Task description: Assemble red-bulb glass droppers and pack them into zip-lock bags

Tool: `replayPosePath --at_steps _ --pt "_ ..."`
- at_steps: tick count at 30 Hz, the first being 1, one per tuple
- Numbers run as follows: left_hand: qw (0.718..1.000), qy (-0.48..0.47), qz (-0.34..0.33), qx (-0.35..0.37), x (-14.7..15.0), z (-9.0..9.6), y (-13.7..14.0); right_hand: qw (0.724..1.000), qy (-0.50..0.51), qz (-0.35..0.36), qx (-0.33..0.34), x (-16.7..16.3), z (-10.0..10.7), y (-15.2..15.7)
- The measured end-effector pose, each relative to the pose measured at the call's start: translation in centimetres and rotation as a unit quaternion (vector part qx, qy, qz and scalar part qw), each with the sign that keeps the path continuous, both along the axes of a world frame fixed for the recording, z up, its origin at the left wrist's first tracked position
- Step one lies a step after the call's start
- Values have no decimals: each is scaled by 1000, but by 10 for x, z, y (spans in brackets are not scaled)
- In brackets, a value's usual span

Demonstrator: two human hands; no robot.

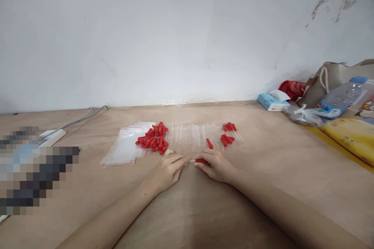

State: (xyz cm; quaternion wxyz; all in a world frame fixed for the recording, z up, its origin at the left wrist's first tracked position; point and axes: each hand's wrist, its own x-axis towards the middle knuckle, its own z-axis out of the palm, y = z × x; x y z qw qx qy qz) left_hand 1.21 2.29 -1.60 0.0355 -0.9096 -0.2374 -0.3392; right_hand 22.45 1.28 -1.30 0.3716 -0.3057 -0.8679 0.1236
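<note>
My left hand (pixel 172 166) is closed on a clear glass dropper tube (pixel 192 161). Facing it, my right hand (pixel 215 165) pinches a red rubber dropper bulb (pixel 201 160), which meets the tube's right end. How far the tube sits inside the bulb I cannot tell. Beyond my hands lies a row of clear tubes (pixel 187 135). A pile of red bulbs (pixel 152 139) is at the row's left, partly over clear zip bags (pixel 124 144). One loose bulb (pixel 209 143) lies just past my right hand. Droppers with red bulbs (pixel 227 139) lie at the row's right.
A blue tissue box (pixel 273 102), a knotted plastic bag (pixel 304 116), a large plastic bottle (pixel 341 97) and a yellow package (pixel 350 138) stand at the right. A grey cable (pixel 76 122) runs along the left. A wall (pixel 163 39) bounds the table's back.
</note>
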Motion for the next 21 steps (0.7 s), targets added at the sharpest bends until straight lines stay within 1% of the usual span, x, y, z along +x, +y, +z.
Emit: replayPosePath --at_steps 3,5,7,9,10,11,13,15,16,17,19,20,21 --pt "1000 -18 8 -15 1 1 0 1000 26 14 -9 -2 4 1" --pt "999 -35 16 -27 2 4 -2 997 72 14 -24 -5 8 1" --pt "998 -48 27 -39 3 9 -3 989 135 -10 -55 -6 14 1" --pt "996 -56 53 -54 1 12 -4 972 205 -43 -111 -3 23 4" --pt "994 -59 72 -63 -1 13 -5 958 240 -61 -143 1 30 7" --pt "991 -63 92 -75 -2 13 -5 943 273 -75 -176 8 38 11" --pt "985 -66 127 -98 -5 13 -4 915 320 -114 -218 31 54 24" --pt "981 -58 147 -116 -7 12 -3 895 358 -163 -209 61 68 41" --pt "980 -47 151 -122 -6 12 -2 890 371 -183 -190 77 71 50" --pt "980 -36 152 -124 -6 12 -2 885 377 -219 -166 92 73 58" --pt "981 -15 150 -125 -4 13 -3 877 337 -320 -123 118 69 71" --pt "981 -7 148 -125 -3 14 -3 875 296 -366 -113 127 64 75" --pt "981 -2 146 -127 -2 15 -4 874 251 -398 -121 134 58 78"
